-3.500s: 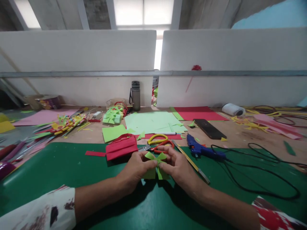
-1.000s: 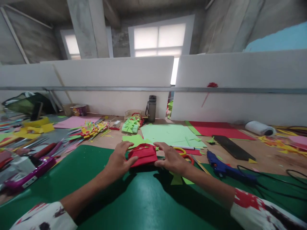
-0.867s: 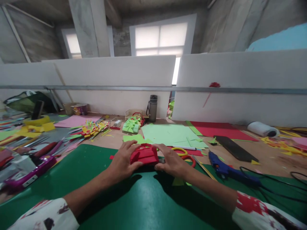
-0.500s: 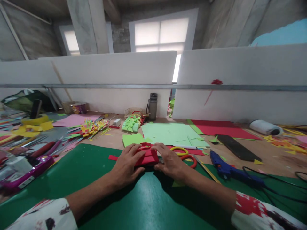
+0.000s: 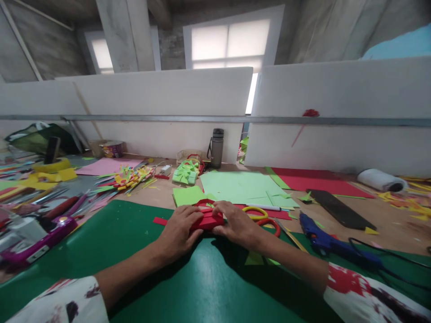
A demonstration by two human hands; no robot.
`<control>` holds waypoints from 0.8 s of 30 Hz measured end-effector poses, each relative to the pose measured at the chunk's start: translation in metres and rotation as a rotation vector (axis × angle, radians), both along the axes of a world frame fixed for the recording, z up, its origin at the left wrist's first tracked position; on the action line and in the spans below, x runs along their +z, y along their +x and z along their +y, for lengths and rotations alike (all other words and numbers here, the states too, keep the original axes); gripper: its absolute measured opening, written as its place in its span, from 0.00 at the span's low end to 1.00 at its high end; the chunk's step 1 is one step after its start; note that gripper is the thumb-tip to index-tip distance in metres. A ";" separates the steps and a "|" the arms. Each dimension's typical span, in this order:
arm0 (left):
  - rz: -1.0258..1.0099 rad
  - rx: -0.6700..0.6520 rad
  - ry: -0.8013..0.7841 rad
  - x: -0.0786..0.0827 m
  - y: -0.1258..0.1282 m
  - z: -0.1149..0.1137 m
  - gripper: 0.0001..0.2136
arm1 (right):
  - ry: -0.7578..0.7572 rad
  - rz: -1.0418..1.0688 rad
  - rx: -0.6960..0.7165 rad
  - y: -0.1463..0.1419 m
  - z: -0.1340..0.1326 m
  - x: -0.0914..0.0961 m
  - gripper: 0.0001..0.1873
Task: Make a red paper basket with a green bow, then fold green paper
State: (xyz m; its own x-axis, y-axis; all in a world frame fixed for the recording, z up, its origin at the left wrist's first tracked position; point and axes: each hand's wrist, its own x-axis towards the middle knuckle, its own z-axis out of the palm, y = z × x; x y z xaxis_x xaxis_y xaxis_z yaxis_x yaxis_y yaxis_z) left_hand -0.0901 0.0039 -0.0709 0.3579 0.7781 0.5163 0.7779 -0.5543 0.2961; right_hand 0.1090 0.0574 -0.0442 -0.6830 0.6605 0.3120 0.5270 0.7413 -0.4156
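Observation:
A folded red paper piece (image 5: 209, 219) lies on the green mat (image 5: 111, 233) at the centre. My left hand (image 5: 180, 230) presses on its left side with fingers curled over it. My right hand (image 5: 235, 224) grips its right side, fingers bent over the top. A green paper cut-out (image 5: 255, 259) lies on the mat under my right forearm. Yellow and red scissors (image 5: 261, 216) lie just right of my right hand.
A blue glue gun (image 5: 319, 237) with its black cable lies to the right. Light green sheets (image 5: 242, 186), red paper (image 5: 313, 179), a black phone (image 5: 340, 208), a grey bottle (image 5: 217, 148) and a white roll (image 5: 380, 179) sit farther back. Paper scraps and a purple tool (image 5: 37, 244) crowd the left side.
Both hands put down the green paper cut-out and moved forward onto the folded red paper piece. Over the last second they closed in on it from both sides.

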 end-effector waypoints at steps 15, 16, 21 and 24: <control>-0.130 0.101 0.037 0.018 -0.004 -0.011 0.13 | 0.066 -0.121 0.061 -0.012 0.001 0.003 0.17; -0.171 0.131 0.046 0.022 -0.006 -0.013 0.13 | 0.066 -0.132 0.060 -0.012 0.001 0.003 0.17; -0.325 0.167 0.001 0.033 -0.015 -0.018 0.10 | 0.005 -0.188 0.071 -0.017 0.003 0.012 0.16; -0.401 0.164 -0.044 0.034 -0.017 -0.016 0.09 | -0.050 -0.213 0.075 -0.018 0.006 0.018 0.15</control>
State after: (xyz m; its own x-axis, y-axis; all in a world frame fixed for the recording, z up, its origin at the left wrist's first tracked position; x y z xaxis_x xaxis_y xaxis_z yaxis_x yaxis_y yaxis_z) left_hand -0.1067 -0.0119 -0.0374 0.0054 0.8322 0.5545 0.6734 -0.4130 0.6132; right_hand 0.0906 0.0635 -0.0265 -0.7779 0.6161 0.1235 0.5507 0.7632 -0.3381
